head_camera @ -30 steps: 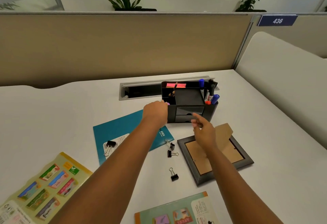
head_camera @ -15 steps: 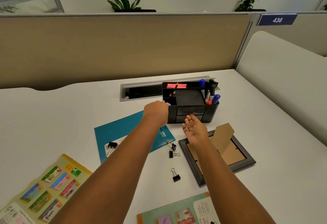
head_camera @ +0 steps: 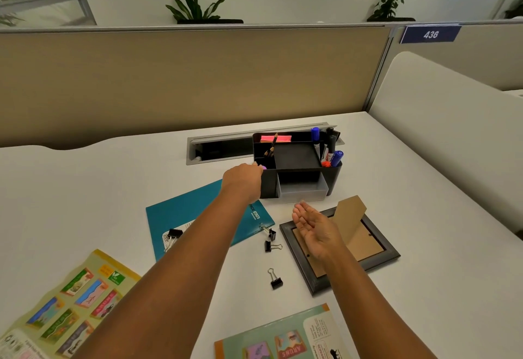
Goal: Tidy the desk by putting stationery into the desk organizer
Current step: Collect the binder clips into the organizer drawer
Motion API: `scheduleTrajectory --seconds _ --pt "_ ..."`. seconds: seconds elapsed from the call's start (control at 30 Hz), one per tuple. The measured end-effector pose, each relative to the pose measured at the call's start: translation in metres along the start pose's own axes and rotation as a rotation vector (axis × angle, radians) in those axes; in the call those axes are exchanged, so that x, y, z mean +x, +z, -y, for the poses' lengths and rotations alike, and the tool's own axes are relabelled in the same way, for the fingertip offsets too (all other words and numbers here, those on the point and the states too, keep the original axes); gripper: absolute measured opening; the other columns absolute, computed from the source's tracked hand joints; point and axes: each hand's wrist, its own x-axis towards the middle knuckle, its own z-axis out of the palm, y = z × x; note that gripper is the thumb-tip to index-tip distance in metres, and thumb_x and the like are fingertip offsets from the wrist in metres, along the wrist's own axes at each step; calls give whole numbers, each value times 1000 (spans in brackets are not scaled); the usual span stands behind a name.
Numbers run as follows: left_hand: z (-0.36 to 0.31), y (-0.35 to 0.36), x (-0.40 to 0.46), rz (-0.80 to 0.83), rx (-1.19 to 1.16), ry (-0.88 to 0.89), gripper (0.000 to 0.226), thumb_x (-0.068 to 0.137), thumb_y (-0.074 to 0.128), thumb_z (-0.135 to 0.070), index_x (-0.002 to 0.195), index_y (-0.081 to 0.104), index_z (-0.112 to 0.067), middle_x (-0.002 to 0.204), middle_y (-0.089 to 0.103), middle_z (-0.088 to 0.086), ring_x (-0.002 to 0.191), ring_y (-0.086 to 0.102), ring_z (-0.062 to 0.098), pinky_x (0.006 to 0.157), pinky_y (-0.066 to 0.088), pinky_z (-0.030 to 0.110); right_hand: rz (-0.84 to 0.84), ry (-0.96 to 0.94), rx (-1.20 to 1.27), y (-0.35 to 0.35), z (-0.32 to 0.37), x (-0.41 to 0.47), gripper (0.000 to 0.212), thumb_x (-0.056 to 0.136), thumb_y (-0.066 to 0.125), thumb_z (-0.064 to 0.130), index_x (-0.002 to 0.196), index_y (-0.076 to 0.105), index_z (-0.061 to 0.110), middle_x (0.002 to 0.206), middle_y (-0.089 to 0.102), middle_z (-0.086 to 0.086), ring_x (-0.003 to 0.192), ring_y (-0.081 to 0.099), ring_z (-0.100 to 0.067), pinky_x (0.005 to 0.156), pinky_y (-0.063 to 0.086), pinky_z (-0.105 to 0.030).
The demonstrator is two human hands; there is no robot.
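Black plastic, the organizer (head_camera: 297, 166) stands toward the far side of the white bench (head_camera: 424, 217), with markers (head_camera: 329, 146) upright in its right compartment, pencils (head_camera: 272, 146) in a left one and pink notes (head_camera: 276, 139) at the back. Its grey drawer (head_camera: 302, 192) is pulled out at the front. My left hand (head_camera: 243, 181) rests against the organizer's left wall, fingers curled round the corner; something purple shows at their tips, and I cannot tell whether I grip it. My right hand (head_camera: 317, 229) hovers just in front of the drawer, palm up, fingers loose and holding nothing. Below that hand lies a picture frame (head_camera: 368, 259), face down. Left of the frame, three binder clips (head_camera: 276, 280) lie loose; a fourth sits on the teal folder (head_camera: 198, 217) in front of the organizer.
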Motion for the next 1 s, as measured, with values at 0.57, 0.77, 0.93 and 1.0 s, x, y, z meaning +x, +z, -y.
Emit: scheduleTrajectory --seconds 0.57,0.77,0.93,1.0 --pt "3 85 -52 -63 -334 225 48 94 49 -35 140 40 -29 145 45 -6 135 38 14 107 35 30 -192 -650 -1627 -70 18 -27 40 79 69 28 117 60 21 118 59 -4 100 58 -18 84 47 -29" --pt "-7 90 -51 -94 -212 200 30 94 51 -18 123 61 -18 127 60 4 118 52 20 97 45 31 -171 -723 -1704 -67 12 -25 25 86 60 18 109 66 12 116 61 -7 97 58 -19 82 42 -19" --pt "-6 92 -51 -112 -238 151 24 96 48 -19 110 67 -15 117 65 5 113 55 21 92 49 30 -164 -897 -1382 -49 29 -28 18 80 68 15 97 70 8 97 65 -3 75 55 -9 64 40 -4" --pt "-5 91 -51 -118 -286 127 24 95 48 -22 109 67 -16 116 66 3 114 55 20 91 48 29 -132 -987 -1201 -32 37 -27 16 79 69 14 94 70 8 90 62 0 74 56 -7 59 42 -3"
